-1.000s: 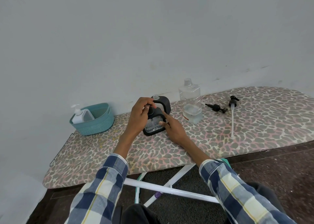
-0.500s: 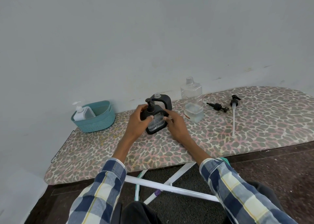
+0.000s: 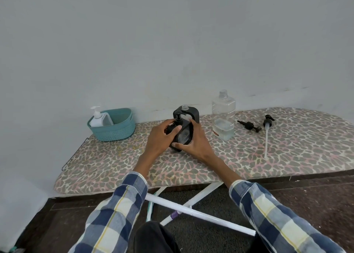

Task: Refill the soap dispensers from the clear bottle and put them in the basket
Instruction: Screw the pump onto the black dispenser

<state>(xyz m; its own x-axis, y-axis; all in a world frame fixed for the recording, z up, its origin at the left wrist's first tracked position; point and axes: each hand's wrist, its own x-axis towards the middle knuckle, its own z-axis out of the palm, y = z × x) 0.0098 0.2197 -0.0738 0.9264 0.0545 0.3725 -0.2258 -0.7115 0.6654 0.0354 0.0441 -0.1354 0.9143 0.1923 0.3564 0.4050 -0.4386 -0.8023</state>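
Observation:
A black-framed soap dispenser (image 3: 183, 135) with its pump head on sits at the middle of the ironing board. My left hand (image 3: 162, 137) grips its left side and my right hand (image 3: 193, 143) cups its right side and base. Just behind it stands a second black dispenser (image 3: 189, 113) with an open neck. The clear bottle (image 3: 223, 116), uncapped and about a quarter full, stands to the right. A teal basket (image 3: 116, 130) at the board's left end holds a white pump dispenser (image 3: 99, 118).
Two loose pump heads lie right of the bottle: a short black one (image 3: 249, 126) and one with a long white tube (image 3: 267, 130). The leopard-print board (image 3: 287, 157) runs along a grey wall. White board legs (image 3: 191, 210) cross below, over a dark floor.
My left hand came off the pump top and took hold of the dispenser's left side. My right hand wrapped further round its right side. The dispenser now leans slightly between both hands.

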